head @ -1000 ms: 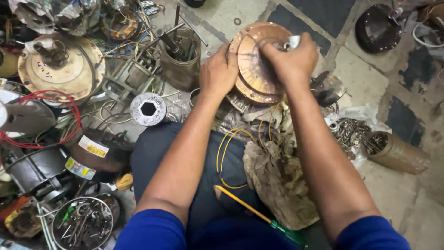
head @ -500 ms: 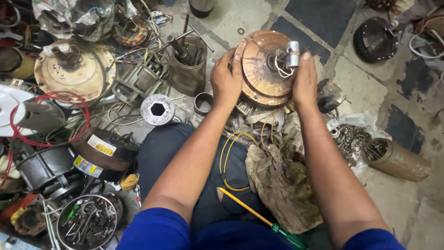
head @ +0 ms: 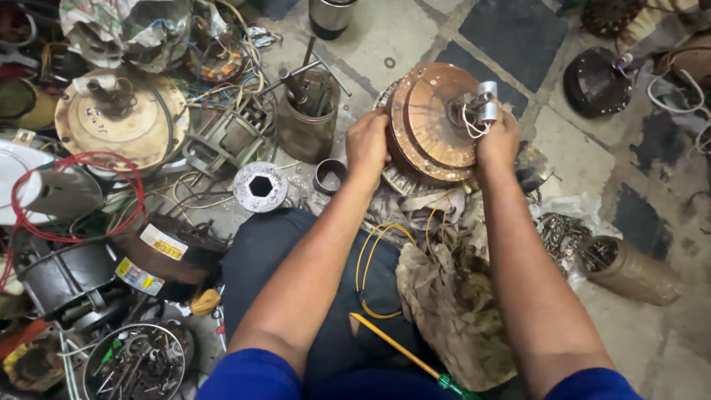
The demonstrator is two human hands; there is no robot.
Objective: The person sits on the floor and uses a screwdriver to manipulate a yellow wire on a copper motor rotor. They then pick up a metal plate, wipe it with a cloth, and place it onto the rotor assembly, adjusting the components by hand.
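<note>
From the head camera, the rusty brown ceiling-fan motor housing stands tilted on the floor just beyond the person's knees; to shift it well, both palms should press evenly on opposite rims, clear of the white capacitor and its wires. The left hand is clenched on the left rim, the right hand on the right rim just below the capacitor

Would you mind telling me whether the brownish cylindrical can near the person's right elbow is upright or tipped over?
Tipped over. The brownish cylindrical can lies on its side on the tiled floor, its open mouth facing a pile of small metal parts on clear plastic.
</note>
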